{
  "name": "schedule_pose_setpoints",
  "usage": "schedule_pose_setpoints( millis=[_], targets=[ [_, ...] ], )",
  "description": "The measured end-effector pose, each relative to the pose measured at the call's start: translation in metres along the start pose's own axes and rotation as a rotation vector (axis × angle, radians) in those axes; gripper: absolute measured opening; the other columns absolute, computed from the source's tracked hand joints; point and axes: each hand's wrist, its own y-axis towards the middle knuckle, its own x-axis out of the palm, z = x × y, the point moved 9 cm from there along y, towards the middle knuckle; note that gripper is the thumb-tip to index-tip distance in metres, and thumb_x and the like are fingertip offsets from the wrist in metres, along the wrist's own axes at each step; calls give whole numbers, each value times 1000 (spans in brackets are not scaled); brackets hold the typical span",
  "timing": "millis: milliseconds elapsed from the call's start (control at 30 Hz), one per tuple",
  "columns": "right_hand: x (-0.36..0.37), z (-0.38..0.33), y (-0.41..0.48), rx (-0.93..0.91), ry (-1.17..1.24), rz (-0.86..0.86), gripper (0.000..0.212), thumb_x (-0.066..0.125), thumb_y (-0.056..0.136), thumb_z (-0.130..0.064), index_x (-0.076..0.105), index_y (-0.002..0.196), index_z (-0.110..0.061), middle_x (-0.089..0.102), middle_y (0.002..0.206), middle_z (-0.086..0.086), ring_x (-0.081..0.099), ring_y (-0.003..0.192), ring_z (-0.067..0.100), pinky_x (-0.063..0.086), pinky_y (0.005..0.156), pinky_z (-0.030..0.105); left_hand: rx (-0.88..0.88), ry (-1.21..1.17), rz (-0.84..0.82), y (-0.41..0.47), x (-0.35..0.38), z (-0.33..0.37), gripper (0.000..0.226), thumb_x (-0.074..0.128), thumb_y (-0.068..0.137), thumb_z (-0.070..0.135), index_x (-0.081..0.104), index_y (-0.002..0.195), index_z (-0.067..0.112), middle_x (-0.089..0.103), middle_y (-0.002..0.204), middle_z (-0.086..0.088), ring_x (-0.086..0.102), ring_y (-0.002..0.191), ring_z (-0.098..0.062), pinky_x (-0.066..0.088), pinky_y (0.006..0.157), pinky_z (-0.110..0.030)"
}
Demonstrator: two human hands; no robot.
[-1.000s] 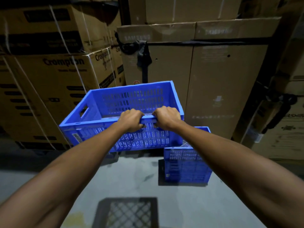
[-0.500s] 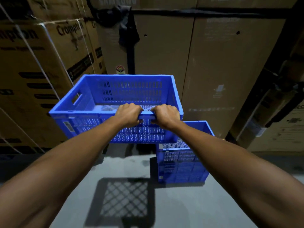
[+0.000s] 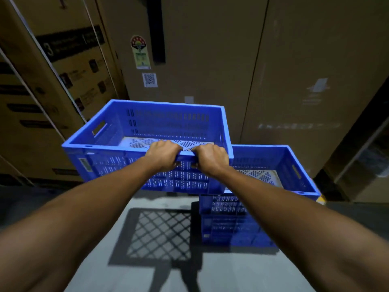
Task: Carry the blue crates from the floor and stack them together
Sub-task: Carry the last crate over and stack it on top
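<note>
Blue slotted plastic crate was held aloft, its near rim gripped by left hand and right hand, and would best be shifted right, squared over the other blue plastic crate on the grey floor, then lowered level.

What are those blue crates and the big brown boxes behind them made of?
The carried crate and the other crate look like moulded plastic: uniform blue, a slight sheen, neatly slotted walls and cut-out handles. The boxes seem to be cardboard: matte brown, with printed text, stickers and straps. No cut edge shows to confirm that it is corrugated.
</note>
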Motion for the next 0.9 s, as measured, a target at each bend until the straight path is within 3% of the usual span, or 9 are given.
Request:
schedule_pose_setpoints(
  millis=[333,533,733,900],
  targets=[
    [69,28,24,-35,-3,-8,15,71,86,-31,69,101,-29,70,92,2,65,88,28,38,67,33,-40,20,21,40,72,6,27,65,87,36,62,111,24,67,110,-9,61,104,-35,46,78,-39],
    [71,31,39,-59,-46,-61,23,74,85,-35,69,106,-29,70,97,2,65,92,27,39,69,34,-19,-43,-15,52,81,4,29,65,87,38,62,113,24,68,107,-6,61,101,-31,49,79,-39],
    [71,46,36,-38,-62,-122,17,72,84,-33,68,99,-25,70,97,2,65,93,28,38,69,34,59,-102,-53,54,84,21,28,64,88,39,61,111,23,67,106,-6,62,100,-30,46,77,-39],
    [72,71,24,22,-47,-136,25,73,84,-37,70,106,-27,69,94,2,64,89,27,39,70,34,105,-86,-83,62,79,46,28,63,89,38,61,112,23,67,106,-6,61,99,-32,49,78,-41]
  ],
)
